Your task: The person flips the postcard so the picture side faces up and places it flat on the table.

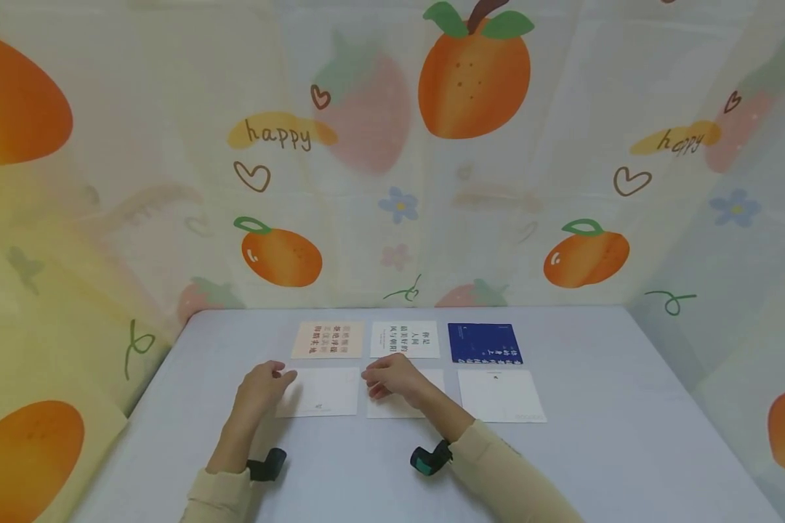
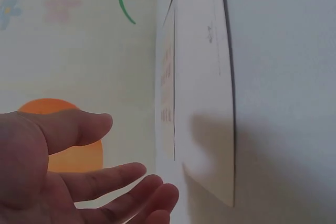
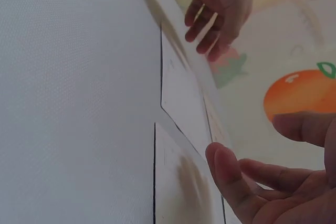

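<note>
From afar I observe a fruit-printed backdrop (image 1: 347, 218); a white table (image 1: 628, 436); on it, two rows of three flat cards (image 1: 484, 343); my right hand (image 1: 395, 378), thumb and fingers apart, above the near middle card (image 1: 392, 410); my left hand (image 1: 260, 388), likewise spread, by the near left card (image 1: 323, 392).

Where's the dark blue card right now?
In the head view, right of centre, the dark blue card lies flat, just right of the white lettered card and beyond the rightmost mostly blank card.
</note>
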`<state>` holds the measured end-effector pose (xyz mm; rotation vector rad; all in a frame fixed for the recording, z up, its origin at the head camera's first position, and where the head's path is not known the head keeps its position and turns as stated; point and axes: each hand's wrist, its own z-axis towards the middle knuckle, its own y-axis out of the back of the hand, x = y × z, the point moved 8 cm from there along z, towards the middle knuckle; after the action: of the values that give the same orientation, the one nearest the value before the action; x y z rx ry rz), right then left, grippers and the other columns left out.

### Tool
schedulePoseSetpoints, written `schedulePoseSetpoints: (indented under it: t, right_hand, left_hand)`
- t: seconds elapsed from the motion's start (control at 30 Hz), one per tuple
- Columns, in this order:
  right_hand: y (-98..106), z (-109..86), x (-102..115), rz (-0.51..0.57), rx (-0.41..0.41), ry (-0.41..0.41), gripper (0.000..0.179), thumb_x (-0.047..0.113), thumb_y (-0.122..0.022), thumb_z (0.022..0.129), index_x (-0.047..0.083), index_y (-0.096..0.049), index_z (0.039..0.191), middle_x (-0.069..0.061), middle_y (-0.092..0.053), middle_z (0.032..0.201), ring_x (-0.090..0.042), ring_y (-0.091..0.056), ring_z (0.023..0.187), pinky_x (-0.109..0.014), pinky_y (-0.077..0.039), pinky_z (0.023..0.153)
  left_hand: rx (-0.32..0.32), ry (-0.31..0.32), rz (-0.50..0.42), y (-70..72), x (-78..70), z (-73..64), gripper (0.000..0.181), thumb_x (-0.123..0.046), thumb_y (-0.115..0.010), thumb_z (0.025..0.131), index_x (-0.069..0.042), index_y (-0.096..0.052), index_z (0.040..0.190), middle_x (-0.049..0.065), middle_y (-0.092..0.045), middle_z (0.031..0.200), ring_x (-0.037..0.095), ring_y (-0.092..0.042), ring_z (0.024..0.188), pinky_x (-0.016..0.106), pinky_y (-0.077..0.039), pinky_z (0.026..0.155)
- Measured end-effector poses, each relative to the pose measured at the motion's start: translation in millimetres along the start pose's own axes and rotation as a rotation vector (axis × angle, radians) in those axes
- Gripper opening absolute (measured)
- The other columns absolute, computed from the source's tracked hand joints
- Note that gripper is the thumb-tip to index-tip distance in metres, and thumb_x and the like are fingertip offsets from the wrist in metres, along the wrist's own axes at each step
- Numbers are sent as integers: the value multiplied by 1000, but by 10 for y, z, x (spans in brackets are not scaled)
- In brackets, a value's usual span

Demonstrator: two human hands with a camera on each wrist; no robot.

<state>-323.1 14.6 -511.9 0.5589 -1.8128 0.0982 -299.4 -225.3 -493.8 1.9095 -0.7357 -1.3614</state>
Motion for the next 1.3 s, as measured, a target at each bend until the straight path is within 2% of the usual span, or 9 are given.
schedulePoseSetpoints:
  t: [0.3, 0.43, 0.53, 0.7, 0.9, 1.1, 1.3]
  right_hand:
    - [-107, -10, 14, -132, -34, -8, 31, 18, -70, 87, -4, -68, 109, -12, -68, 87, -17, -63, 66, -24, -52, 61]
    - [-140, -7, 25, -184, -57, 10, 36, 19, -71, 85, -6, -67, 112, -12, -69, 85, -17, -62, 63, -24, -50, 59]
    - [-164, -21, 39, -186, -60, 12, 38, 19, -71, 85, -6, -66, 113, -13, -69, 82, -17, -61, 60, -24, -50, 58]
    - [-212, -61, 51, -151, -33, -1, 38, 18, -70, 86, -7, -65, 114, -15, -69, 79, -15, -59, 56, -23, -50, 54]
    - [-224, -80, 51, -127, -23, -12, 38, 19, -69, 88, -6, -64, 115, -15, -69, 89, -14, -60, 57, -22, -51, 54]
    - [-233, -84, 43, -106, -9, -21, 39, 19, -68, 88, -6, -63, 117, -14, -68, 93, -14, -63, 59, -23, -54, 57]
    - [-228, -73, 24, -82, -12, -34, 41, 20, -68, 88, -6, -62, 120, -14, -67, 94, -15, -64, 61, -24, -54, 57]
  left_hand:
    - [34, 38, 91, -52, 122, -7, 53, -29, -55, 95, 13, -52, 127, 35, -54, 130, 50, -54, 117, 57, -47, 93]
    - [18, 37, 121, -36, 144, -19, 47, -27, -57, 93, 12, -58, 119, 32, -62, 116, 42, -62, 95, 50, -52, 79]
    - [10, 44, 124, -40, 160, -19, 43, -27, -59, 92, 12, -60, 113, 29, -65, 105, 34, -61, 83, 45, -52, 71]
    - [13, 55, 93, -84, 171, -16, 42, -24, -60, 92, 12, -61, 112, 30, -64, 108, 38, -63, 91, 48, -52, 79]
    - [15, 41, 46, -115, 154, -27, 43, -22, -60, 92, 13, -60, 116, 33, -61, 119, 46, -60, 106, 54, -50, 89]
    - [25, 56, 16, -125, 165, -28, 43, -23, -59, 93, 12, -60, 118, 33, -60, 121, 46, -59, 108, 54, -50, 88]
    - [44, 104, -55, -154, 240, 4, 44, -23, -59, 94, 11, -58, 121, 33, -59, 121, 44, -59, 107, 52, -51, 89]
